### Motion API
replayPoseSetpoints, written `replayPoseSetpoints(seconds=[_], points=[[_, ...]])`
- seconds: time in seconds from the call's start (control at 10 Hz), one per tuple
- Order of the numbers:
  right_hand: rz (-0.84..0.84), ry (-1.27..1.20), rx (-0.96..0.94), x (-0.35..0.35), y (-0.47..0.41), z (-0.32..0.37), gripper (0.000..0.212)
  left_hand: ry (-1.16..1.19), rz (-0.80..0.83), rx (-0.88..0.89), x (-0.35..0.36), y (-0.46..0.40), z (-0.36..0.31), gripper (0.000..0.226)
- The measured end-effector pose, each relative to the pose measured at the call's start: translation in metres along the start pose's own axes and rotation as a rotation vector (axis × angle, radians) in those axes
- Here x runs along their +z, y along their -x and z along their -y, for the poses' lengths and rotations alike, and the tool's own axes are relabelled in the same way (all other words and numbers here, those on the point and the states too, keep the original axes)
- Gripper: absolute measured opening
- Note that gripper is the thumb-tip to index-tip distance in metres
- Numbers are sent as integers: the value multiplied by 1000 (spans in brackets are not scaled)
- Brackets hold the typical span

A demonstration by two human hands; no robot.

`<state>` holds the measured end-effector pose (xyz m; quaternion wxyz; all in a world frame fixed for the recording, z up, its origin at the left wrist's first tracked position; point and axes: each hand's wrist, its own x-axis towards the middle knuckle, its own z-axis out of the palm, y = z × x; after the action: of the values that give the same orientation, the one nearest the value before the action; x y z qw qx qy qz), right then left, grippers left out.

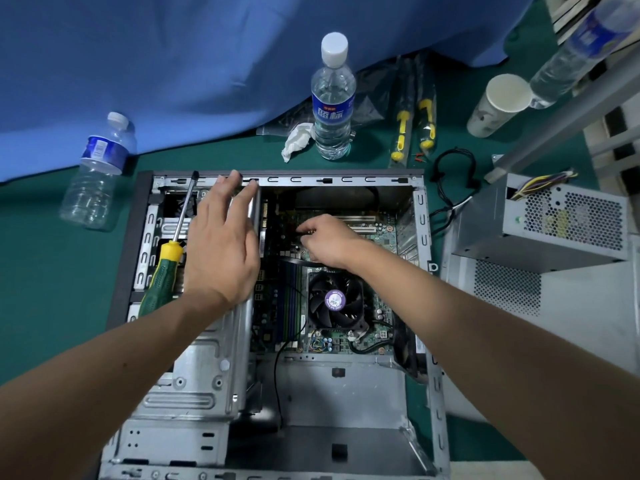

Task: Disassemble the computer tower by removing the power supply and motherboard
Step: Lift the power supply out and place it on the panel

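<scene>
Your forearms cross the near, already empty bay of the computer tower [114,258]; the power supply [561,223] sits outside it, far right on the mat. Your right hand [332,242] is nearer the motherboard [377,237], fingers curled and pinching something small at its far side, too small to name. Your left hand [221,244] rests flat and spread on the drive cage [201,368], beside the screwdriver [166,268]. CPU fan [334,301] and cables [287,362] would likely snag a lift.
</scene>
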<state>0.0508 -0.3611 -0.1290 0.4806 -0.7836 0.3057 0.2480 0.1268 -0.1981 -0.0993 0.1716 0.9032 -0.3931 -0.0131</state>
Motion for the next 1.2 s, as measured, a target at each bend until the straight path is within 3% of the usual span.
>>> replayPoseSetpoints(seconds=[0.3, 0.8, 1.0, 1.2], points=[[-148, 285, -81, 24, -5, -1, 34, -6, 3, 3, 1, 0, 2, 54], [-105, 500, -185, 4, -22, 2, 31, -23, 18, -8, 2, -1, 2, 56], [-158, 698, -259, 13, -29, 7, 18, -23, 17, -13, 2, -1, 2, 57], [-248, 814, -295, 25, -27, 9, 24, -20, 21, -10, 3, 0, 2, 56]])
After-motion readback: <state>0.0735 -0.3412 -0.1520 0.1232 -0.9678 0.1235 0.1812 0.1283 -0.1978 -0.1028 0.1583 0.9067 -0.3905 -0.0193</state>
